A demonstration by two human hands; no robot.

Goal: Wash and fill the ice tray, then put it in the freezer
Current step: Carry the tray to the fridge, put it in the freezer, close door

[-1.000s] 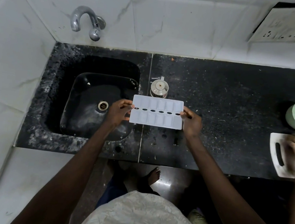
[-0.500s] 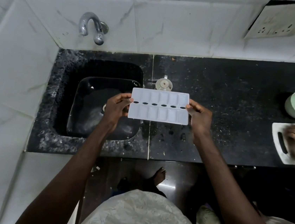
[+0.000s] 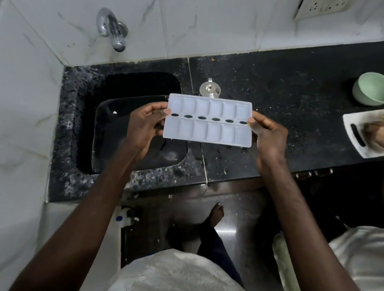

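Since the earlier frames the ice tray (image 3: 209,120) has come up off the counter and nearer the person, though it hangs over the same spot: the seam between the sink (image 3: 126,123) and the black counter (image 3: 293,104).

Left hand (image 3: 144,125) pinches the tray's left short edge, thumb on top; right hand (image 3: 267,136) pinches the right short edge likewise. Both are closed on the tray, which is level, cavities upward, clear of the counter.

Findings on progress: the twelve cavities appear dry and empty; no water is visible in them. No stream shows at the tap (image 3: 113,31) on the far wall, left of the tray. The sink basin looks dark and unoccupied. Judgement: washing has not begun, nor filling; the freezer is not in view. All three stages remain.

Noted at far right: a second person's hand (image 3: 383,138) on a white cutting board (image 3: 365,131), with a green bowl (image 3: 374,89) beyond it. A small metal object (image 3: 209,89) stands just behind the tray.
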